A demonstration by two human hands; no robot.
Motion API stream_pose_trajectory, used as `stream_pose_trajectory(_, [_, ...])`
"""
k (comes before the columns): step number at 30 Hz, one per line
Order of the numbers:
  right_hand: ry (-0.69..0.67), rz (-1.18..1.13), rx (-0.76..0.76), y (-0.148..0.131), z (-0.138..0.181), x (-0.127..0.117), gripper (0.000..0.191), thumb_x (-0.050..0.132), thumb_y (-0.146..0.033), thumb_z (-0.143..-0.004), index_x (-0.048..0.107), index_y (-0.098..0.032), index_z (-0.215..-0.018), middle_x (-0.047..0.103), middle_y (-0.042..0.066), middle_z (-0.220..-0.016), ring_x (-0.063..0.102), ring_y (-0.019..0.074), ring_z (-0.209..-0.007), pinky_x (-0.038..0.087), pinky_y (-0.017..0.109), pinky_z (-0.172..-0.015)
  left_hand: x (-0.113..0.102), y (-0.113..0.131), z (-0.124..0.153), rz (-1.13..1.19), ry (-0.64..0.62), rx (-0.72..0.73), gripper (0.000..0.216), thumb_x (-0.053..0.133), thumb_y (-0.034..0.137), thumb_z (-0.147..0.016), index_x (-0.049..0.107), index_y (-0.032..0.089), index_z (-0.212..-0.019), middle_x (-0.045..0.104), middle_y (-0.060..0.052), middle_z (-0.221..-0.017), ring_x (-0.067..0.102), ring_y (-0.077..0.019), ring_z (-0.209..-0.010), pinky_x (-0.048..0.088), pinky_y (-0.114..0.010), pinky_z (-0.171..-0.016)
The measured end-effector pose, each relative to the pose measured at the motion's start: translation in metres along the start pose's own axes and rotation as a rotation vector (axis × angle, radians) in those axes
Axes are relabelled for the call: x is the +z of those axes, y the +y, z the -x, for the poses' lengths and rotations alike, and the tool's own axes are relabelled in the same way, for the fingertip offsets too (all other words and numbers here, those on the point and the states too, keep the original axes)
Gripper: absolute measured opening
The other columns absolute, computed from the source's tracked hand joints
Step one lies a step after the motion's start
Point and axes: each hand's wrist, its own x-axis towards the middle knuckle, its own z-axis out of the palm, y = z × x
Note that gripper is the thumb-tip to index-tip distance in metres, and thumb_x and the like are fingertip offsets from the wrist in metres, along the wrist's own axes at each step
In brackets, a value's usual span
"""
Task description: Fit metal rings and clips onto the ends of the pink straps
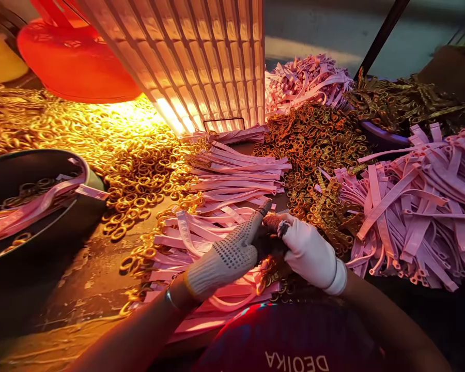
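Both my hands wear white knit gloves and meet low in the middle, over a heap of pink straps (225, 191). My left hand (230, 253) has its fingers closed and pointing up to the right, pinching something small and dark. My right hand (308, 250) is curled against it from the right, fingers closed on the same dark piece, which I cannot make out. Gold rings (139, 175) lie scattered to the left of the straps. A mound of darker gold buckles (313, 144) sits just beyond my right hand.
A dark bowl (8, 170) at the left holds pink straps and rings. A bright ribbed lamp panel (201, 62) and a red object (73, 57) hang at the back. More pink straps (422, 206) pile at the right, with another pile (306, 77) and dark gold parts (403, 101) behind.
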Motion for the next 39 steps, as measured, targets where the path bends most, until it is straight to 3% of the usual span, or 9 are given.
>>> stream_pose_trajectory(5, [0.096,-0.018,0.015,-0.004,0.002,-0.001,0.056,0.05,0.003,-0.072,0.063,-0.011,-0.125,0.067,0.018,-0.12,0.065,0.0288,-0.111,0.054,0.04,-0.098,-0.002,-0.002,0.001,0.049,-0.054,0.005,0.074,0.063,0.018,-0.073,0.05,0.026,-0.146,0.071,-0.003,-0.089,0.056,-0.0137,-0.063,0.048,-0.025,-0.06])
stream_pose_trajectory(9, [0.225,-0.321,0.069,0.006,0.005,0.003,0.066,0.049,0.001,-0.073,0.053,-0.019,-0.136,0.07,0.008,-0.118,0.067,0.0218,-0.107,0.055,0.035,-0.097,-0.002,-0.003,0.002,-0.141,0.048,-0.003,0.016,0.062,0.025,-0.081,0.068,0.017,-0.094,0.063,0.0,-0.071,0.048,-0.01,-0.055,0.038,-0.021,-0.051])
stream_pose_trajectory(12, [0.211,-0.287,0.097,0.009,0.009,0.008,0.068,0.048,-0.001,-0.073,0.051,-0.02,-0.138,0.068,0.009,-0.124,0.064,0.0231,-0.115,0.052,0.038,-0.102,-0.001,-0.007,0.003,-0.247,0.122,0.033,0.007,0.059,0.022,-0.081,0.06,0.017,-0.077,0.059,0.001,-0.065,0.047,-0.0099,-0.055,0.036,-0.02,-0.05])
stream_pose_trajectory(17, [0.084,0.142,0.112,0.001,0.012,0.012,0.066,0.056,-0.007,-0.068,0.055,-0.012,-0.134,0.06,0.021,-0.135,0.059,0.0318,-0.122,0.052,0.044,-0.1,0.001,-0.014,0.003,-0.09,0.117,0.031,0.007,0.058,0.025,-0.08,0.056,0.018,-0.077,0.055,0.004,-0.061,0.042,-0.0074,-0.051,0.032,-0.017,-0.047])
stream_pose_trajectory(21, [-0.067,0.331,0.141,-0.008,0.002,0.006,0.03,0.059,-0.02,-0.074,0.069,-0.012,-0.101,0.07,0.019,-0.101,0.066,0.0307,-0.091,0.054,0.04,-0.077,0.003,-0.017,-0.004,0.205,0.146,-0.123,0.019,0.068,0.029,-0.074,0.053,0.019,-0.08,0.053,0.005,-0.064,0.045,-0.0057,-0.049,0.035,-0.015,-0.047])
stream_pose_trajectory(24, [-0.125,0.424,0.118,-0.011,-0.007,0.0,0.019,0.058,-0.027,-0.076,0.069,-0.013,-0.085,0.068,0.016,-0.081,0.064,0.0288,-0.075,0.047,0.036,-0.063,0.003,-0.014,-0.009,0.295,0.167,-0.197,0.025,0.074,0.03,-0.069,0.054,0.018,-0.08,0.058,0.002,-0.072,0.054,-0.0076,-0.057,0.045,-0.016,-0.053])
stream_pose_trajectory(27, [-0.155,0.449,0.056,-0.01,-0.013,-0.004,0.018,0.058,-0.026,-0.076,0.069,-0.013,-0.082,0.068,0.016,-0.078,0.064,0.0275,-0.073,0.043,0.034,-0.058,-0.003,-0.008,-0.013,0.258,0.14,-0.2,0.023,0.073,0.027,-0.066,0.056,0.018,-0.079,0.059,0.0,-0.073,0.058,-0.0097,-0.062,0.048,-0.017,-0.055])
stream_pose_trajectory(32, [-0.108,0.372,0.091,-0.004,-0.023,-0.006,0.021,0.059,-0.024,-0.075,0.069,-0.012,-0.09,0.069,0.017,-0.094,0.065,0.0279,-0.081,0.047,0.035,-0.065,-0.02,0.007,-0.023,0.039,0.012,-0.144,0.013,0.067,0.021,-0.067,0.055,0.017,-0.071,0.046,0.005,-0.058,0.04,-0.0045,-0.045,0.031,-0.014,-0.041])
stream_pose_trajectory(39, [-0.109,0.289,0.16,0.003,-0.029,-0.004,0.02,0.061,-0.028,-0.082,0.067,-0.012,-0.092,0.07,0.017,-0.085,0.065,0.0275,-0.075,0.046,0.034,-0.061,-0.011,0.008,-0.04,0.106,0.122,-0.276,0.019,0.074,0.027,-0.072,0.061,0.017,-0.082,0.055,0.003,-0.063,0.048,-0.0051,-0.049,0.037,-0.013,-0.045])
